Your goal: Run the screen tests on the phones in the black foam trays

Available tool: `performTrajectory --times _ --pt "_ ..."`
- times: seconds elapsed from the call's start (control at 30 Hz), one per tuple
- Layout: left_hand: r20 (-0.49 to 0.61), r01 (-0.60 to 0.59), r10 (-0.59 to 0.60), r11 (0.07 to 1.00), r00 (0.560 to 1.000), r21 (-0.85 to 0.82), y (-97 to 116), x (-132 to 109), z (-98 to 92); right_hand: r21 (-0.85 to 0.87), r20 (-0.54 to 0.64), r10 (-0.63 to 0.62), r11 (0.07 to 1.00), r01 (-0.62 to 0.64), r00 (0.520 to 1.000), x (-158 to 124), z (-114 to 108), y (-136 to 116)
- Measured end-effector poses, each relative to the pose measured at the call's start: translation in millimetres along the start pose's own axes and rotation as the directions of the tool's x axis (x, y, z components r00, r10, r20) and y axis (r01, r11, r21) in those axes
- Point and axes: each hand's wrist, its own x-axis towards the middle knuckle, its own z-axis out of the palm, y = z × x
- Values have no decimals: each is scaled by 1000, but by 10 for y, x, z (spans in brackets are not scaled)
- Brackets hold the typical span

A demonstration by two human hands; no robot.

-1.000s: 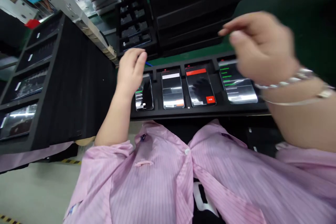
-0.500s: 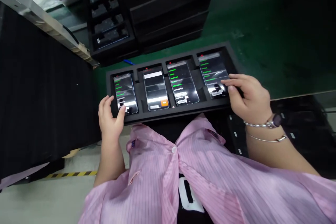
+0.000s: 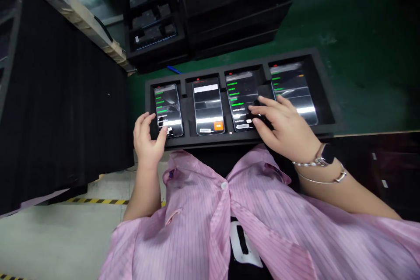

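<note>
Several smartphones lie screen up in the slots of a black foam tray [image 3: 210,139]. My left hand [image 3: 149,142] rests at the tray's left end, fingers apart, its thumb over the lower part of the leftmost smartphone [image 3: 169,107]. Beside that one, a smartphone with an orange button [image 3: 209,105] shows mostly dark screen and white bars. My right hand [image 3: 282,127] is spread over the third smartphone [image 3: 241,92], which lists green text; whether a fingertip touches the glass I cannot tell. Partly behind that hand is the rightmost smartphone [image 3: 292,83], its screen showing a white bar.
A blue pen [image 3: 173,69] lies behind the tray on the green table [image 3: 354,74]. Farther back are a stack of black trays [image 3: 229,13] and another black tray with slots [image 3: 154,46]. Black cloth [image 3: 72,96] hangs at the left.
My right hand has moved left from the rightmost smartphone to the third one. The rightmost screen now shows a white bar and an orange mark. My left hand stays at the leftmost smartphone.
</note>
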Motion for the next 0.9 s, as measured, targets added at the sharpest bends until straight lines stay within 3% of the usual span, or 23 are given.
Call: performTrajectory --times 0.13,0.27,0.33,0.43,0.5,0.57,0.63,0.7,0.8,0.9 --pt "-7 -8 8 1000 1000 -2 -15 -8 9 81 -39 -42 996 45 998 35 52 -154" --pt "-3 4 -4 1000 1000 0 -5 -15 7 144 9 -126 982 124 992 211 78 -371" --pt "6 1 -1 1000 1000 7 7 -18 0 122 50 -127 985 120 991 489 137 -452" --pt "9 -16 16 1000 1000 12 20 -26 -12 3 124 -114 993 114 986 1162 369 -492" --pt "6 -12 12 1000 1000 22 21 -34 -17 -119 204 -13 992 38 979 1639 620 -448" --pt "-2 8 -8 999 1000 31 20 -46 -19 -227 318 129 972 -57 939 1995 901 -358" --pt "-9 23 -23 1000 1000 19 21 -60 -17 -297 364 263 942 -156 893 2183 1150 -255" --pt "-13 26 -26 1000 1000 6 28 -74 -14 -303 360 322 928 -216 876 2239 1304 -174" --pt "9 37 -37 999 999 26 42 -96 -26 -217 338 274 954 -209 900 2207 1257 -164" --pt "79 56 -62 996 995 68 56 -113 -61 -108 247 182 981 -160 952 2038 854 -344"
